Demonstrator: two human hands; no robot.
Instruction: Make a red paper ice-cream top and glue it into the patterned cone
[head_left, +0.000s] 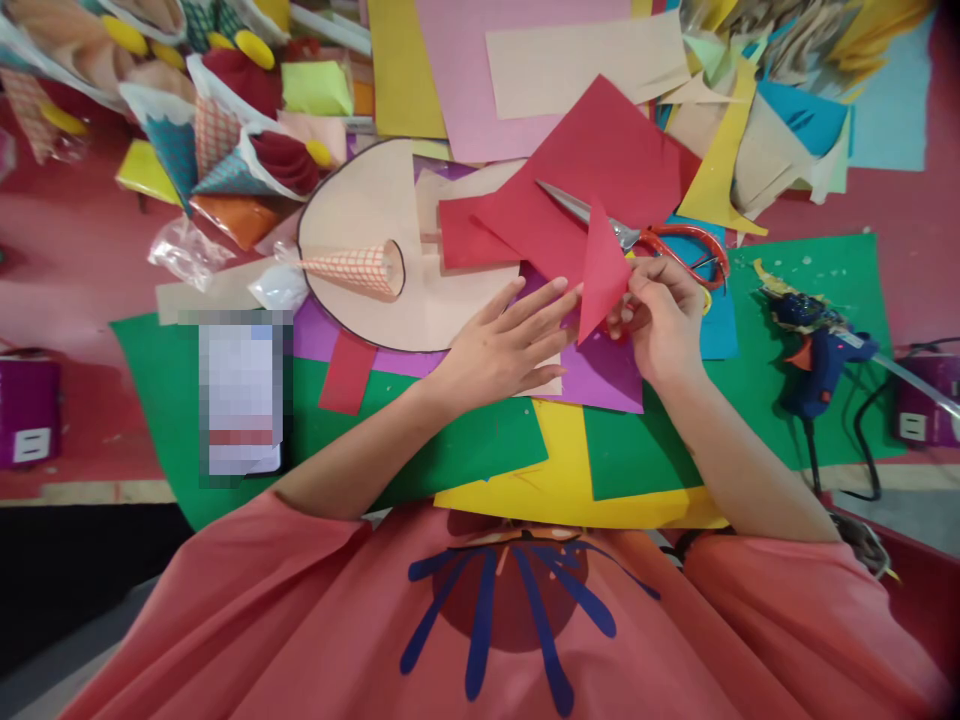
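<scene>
My right hand (664,315) pinches a small red triangular piece of felt or paper (602,275), holding it up off the surface. My left hand (510,342) lies with fingers spread, its fingertips close to the lower edge of that triangle. Under and beside it is a beige rounded piece with a black edge (450,318), on which rests a small orange-checked cone (356,268). Behind the triangle, scissors with red handles (694,240) lie on a large red sheet (600,140), blades slightly hidden by the triangle. A purple sheet (600,378) shows below my hands.
At the right, a blue glue gun (821,370) rests on a green sheet (855,280), its cable trailing down. A phone (244,400) with a blurred screen lies at the left. Wrapped cone bouquets (232,130) crowd the upper left; yellow and beige scraps (720,180) pile at upper right.
</scene>
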